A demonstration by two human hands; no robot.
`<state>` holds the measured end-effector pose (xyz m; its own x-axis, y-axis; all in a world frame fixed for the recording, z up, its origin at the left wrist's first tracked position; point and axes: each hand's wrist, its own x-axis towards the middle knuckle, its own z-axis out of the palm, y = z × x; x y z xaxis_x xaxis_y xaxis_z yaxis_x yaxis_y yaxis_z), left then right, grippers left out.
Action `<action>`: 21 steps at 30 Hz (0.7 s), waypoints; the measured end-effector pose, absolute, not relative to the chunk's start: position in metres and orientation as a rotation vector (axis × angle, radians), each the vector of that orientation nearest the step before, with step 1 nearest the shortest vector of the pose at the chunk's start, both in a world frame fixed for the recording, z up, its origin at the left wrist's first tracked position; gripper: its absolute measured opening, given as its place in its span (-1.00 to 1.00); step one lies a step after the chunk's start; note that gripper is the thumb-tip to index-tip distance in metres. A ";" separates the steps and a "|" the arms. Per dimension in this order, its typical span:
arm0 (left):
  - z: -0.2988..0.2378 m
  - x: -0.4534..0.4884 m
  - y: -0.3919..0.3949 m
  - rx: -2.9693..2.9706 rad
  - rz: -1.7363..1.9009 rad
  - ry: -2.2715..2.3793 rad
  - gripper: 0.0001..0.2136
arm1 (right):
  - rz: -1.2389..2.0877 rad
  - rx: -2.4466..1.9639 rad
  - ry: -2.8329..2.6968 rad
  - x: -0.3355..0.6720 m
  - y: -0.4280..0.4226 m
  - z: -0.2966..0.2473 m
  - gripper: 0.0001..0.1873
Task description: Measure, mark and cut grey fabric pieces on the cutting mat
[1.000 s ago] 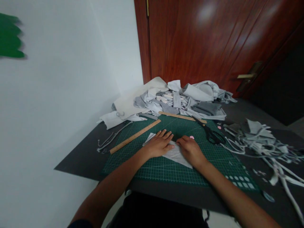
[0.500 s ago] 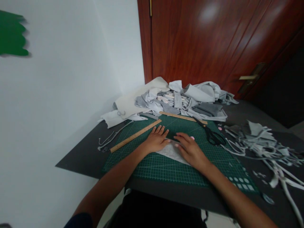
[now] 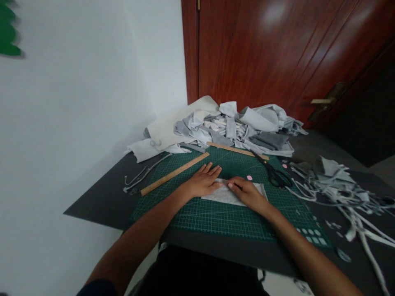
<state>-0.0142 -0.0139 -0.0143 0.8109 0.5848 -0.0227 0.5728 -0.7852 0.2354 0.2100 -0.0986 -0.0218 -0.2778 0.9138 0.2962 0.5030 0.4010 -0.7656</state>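
A light grey piece of fabric (image 3: pixel 222 196) lies flat on the green cutting mat (image 3: pixel 216 216). My left hand (image 3: pixel 204 181) rests on the fabric's left end with its fingers stretched out flat and together. My right hand (image 3: pixel 247 192) lies palm down on the fabric's right part, its fingers pointing left and slightly bent. The two hands nearly touch at the fingertips. A small pink piece (image 3: pixel 249 177) lies on the mat just beyond my right hand.
A wooden ruler (image 3: pixel 174 173) lies diagonally at the mat's left, a second ruler (image 3: pixel 236 150) at its far edge. Black scissors (image 3: pixel 274 174) lie to the right. A heap of grey cloth (image 3: pixel 228 125) fills the back; fabric strips (image 3: pixel 345 193) lie right. A wooden door (image 3: pixel 277 53) stands behind.
The fabric was a slanted triangle under my hands; it now lies as a flatter, wider shape spread to the right. Both hands have shifted slightly on it.
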 end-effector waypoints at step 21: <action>-0.008 -0.038 0.018 2.597 0.353 0.765 -0.73 | 0.695 -1.400 -1.992 0.232 -0.100 -0.016 -0.67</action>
<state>-0.0384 0.0182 -0.0081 0.8175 0.5626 0.1234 0.4593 -0.7661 0.4496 0.2316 -0.0999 -0.0163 -0.2636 0.9489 0.1736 0.6346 0.3062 -0.7096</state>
